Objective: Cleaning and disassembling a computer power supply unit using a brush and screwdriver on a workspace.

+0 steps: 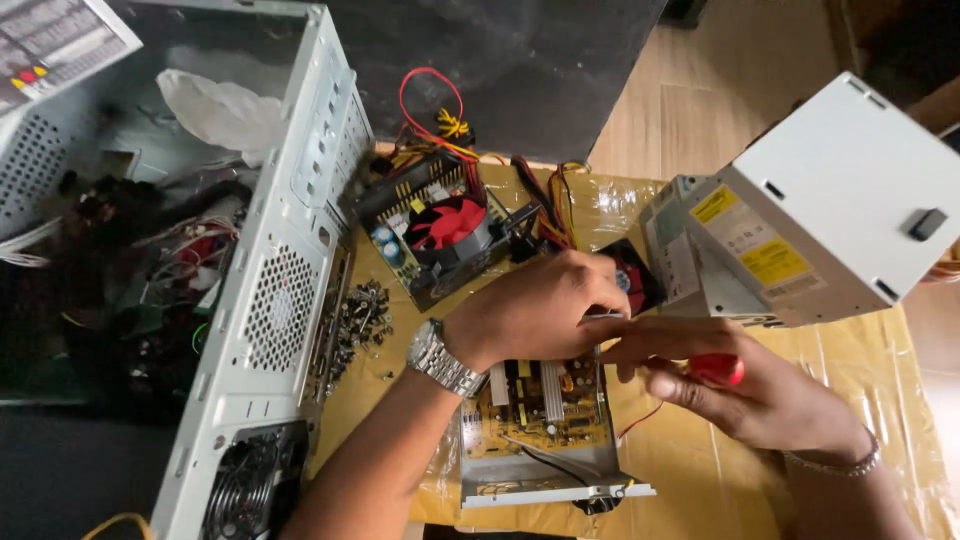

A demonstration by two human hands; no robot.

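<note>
Above the open power supply board [535,400], both grips clamped: left hand [535,305] on it, right hand [745,385] on red-handled screwdriver [715,368].

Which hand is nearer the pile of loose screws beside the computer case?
Left. The left hand is just right of the screws; the right hand, gripping a red-handled screwdriver, lies farther right.
</note>
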